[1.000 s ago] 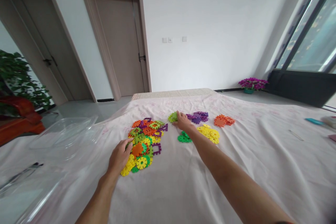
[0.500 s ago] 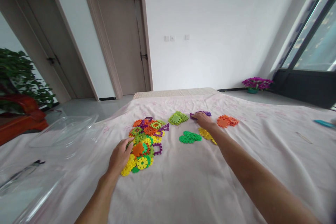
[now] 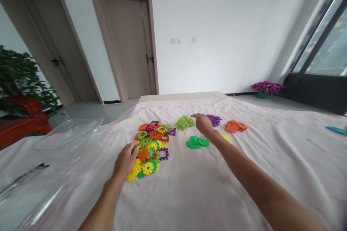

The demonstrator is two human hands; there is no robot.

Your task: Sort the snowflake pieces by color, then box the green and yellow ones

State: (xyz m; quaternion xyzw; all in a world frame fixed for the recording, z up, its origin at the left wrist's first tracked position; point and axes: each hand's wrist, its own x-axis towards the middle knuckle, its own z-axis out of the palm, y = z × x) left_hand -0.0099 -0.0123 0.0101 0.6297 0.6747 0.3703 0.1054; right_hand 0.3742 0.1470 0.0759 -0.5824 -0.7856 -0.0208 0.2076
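Observation:
My left hand [image 3: 126,160] rests at the left edge of a mixed pile of plastic interlocking pieces [image 3: 148,152], fingers apart and touching the pieces, some fingertips hidden. The pile mixes yellow and green notched discs with orange, lime and purple square pieces and frames. My right hand [image 3: 204,124] is over the cloth with fingers stretched to the left and nothing visible in them. It lies between a lime-green heap [image 3: 184,122] and a purple heap [image 3: 214,120]. Green discs [image 3: 197,142] lie nearer me, and yellow discs [image 3: 226,138] are partly hidden under my right forearm.
Orange pieces [image 3: 235,126] form a heap on the right of the pale bedcloth [image 3: 195,187]. Clear plastic containers [image 3: 70,137] stand at the left. A thin stick [image 3: 316,144] and a blue object [image 3: 336,130] lie far right.
My right hand has drawn slightly left, off the purple heap, and the purple piece at its fingertips is no longer there. My left hand has stayed at the mixed pile.

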